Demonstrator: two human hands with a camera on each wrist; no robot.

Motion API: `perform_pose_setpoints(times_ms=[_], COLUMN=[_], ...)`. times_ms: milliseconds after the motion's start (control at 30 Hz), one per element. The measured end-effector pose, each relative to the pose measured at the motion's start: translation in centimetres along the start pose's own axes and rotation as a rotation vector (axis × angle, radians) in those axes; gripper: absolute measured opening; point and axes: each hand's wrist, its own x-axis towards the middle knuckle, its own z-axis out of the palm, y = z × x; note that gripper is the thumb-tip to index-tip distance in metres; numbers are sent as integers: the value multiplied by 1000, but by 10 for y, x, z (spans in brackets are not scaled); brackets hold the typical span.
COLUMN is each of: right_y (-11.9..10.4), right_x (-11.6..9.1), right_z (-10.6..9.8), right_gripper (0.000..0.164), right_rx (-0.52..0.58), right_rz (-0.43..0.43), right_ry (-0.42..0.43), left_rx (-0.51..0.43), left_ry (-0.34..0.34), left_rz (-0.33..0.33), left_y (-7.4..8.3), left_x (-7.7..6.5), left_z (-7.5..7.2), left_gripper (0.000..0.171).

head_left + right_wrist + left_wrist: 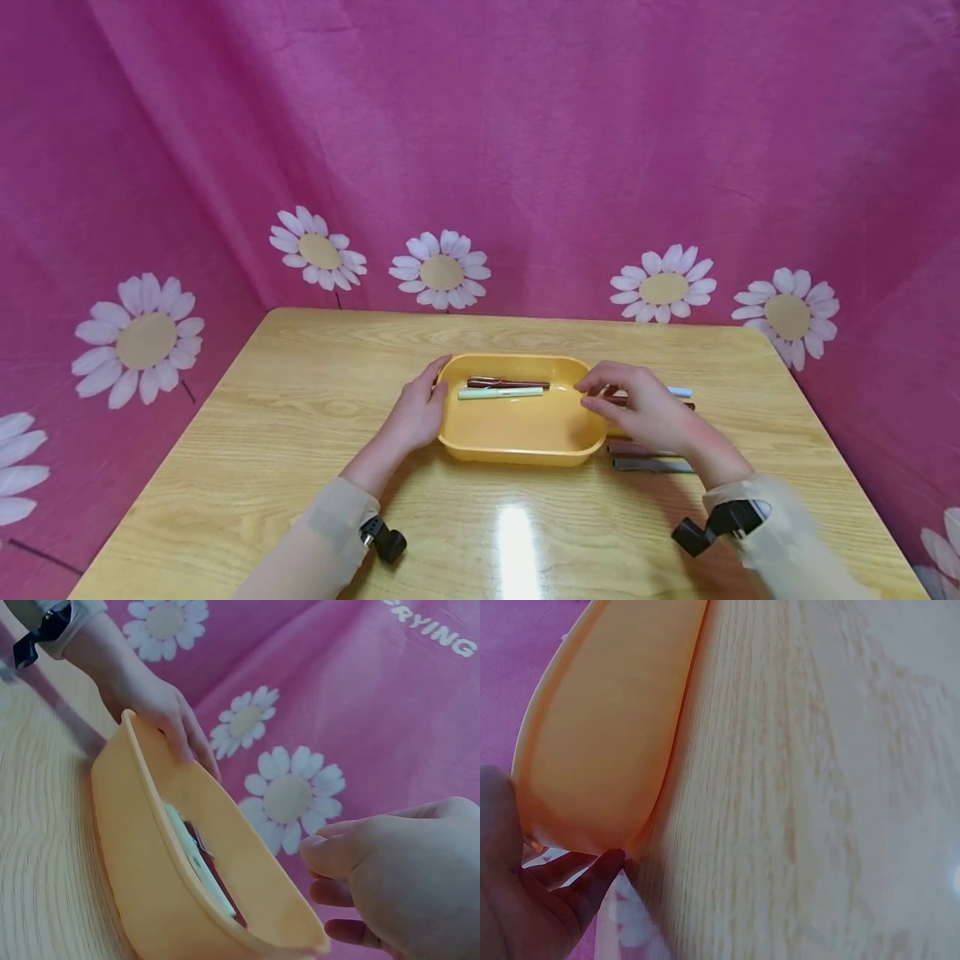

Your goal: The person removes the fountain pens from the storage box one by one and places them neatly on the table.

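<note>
A yellow plastic tray sits on the table. My left hand grips its left end, thumb at the rim; the left wrist view shows the fingers against that end. Inside, toward the far wall, lie a pale green pen and a dark red pen side by side. At the tray's right end hovers my right hand, thumb and forefinger apart. In the right wrist view the right hand is beside the tray wall, fingers loosely bent, with nothing seen between them.
Right of the tray, partly under the right hand and forearm, lie several pens, among them a light blue one, a maroon one and a grey one. A pink flowered cloth hangs behind the wooden table.
</note>
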Motion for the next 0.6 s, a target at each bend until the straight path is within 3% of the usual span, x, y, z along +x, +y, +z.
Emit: perform_pose_setpoints(times_ms=[600], right_y=[6], right_x=[58], right_z=[47], right_gripper=[15], right_rx=[7], right_rz=[-19], right_ry=[-79], left_rx=[21], left_ry=[11], left_rz=[18], left_y=[-1], left_x=[1], left_z=[0], left_gripper=[48])
